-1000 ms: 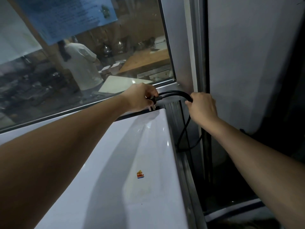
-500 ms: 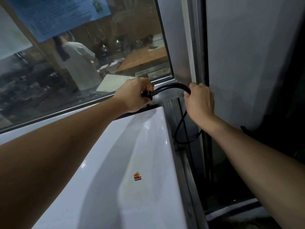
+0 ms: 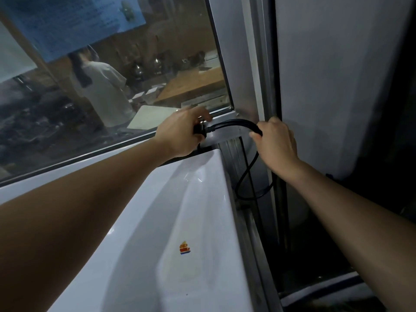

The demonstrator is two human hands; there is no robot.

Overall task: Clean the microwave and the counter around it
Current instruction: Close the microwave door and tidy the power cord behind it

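dim room. a large glass window fills the upper left, with a blue paper sheet stuck to it near the top. through the glass you see a person in a white top among kitchen gear and a wooden surface. a pale wall panel takes the upper right, with a metal frame post between it and the window.

below the window sill lies the white top of the microwave, glossy, running from bottom centre up to the window frame. a small orange, red and blue sticker sits on it near its right edge.

a black power cord arches between your hands above the microwave's far right corner, then loops down in the gap beside the microwave.

your left hand grips the black plug, fingers curled round it. your right hand holds the cord, fingers wrapped round it, just beside the post.
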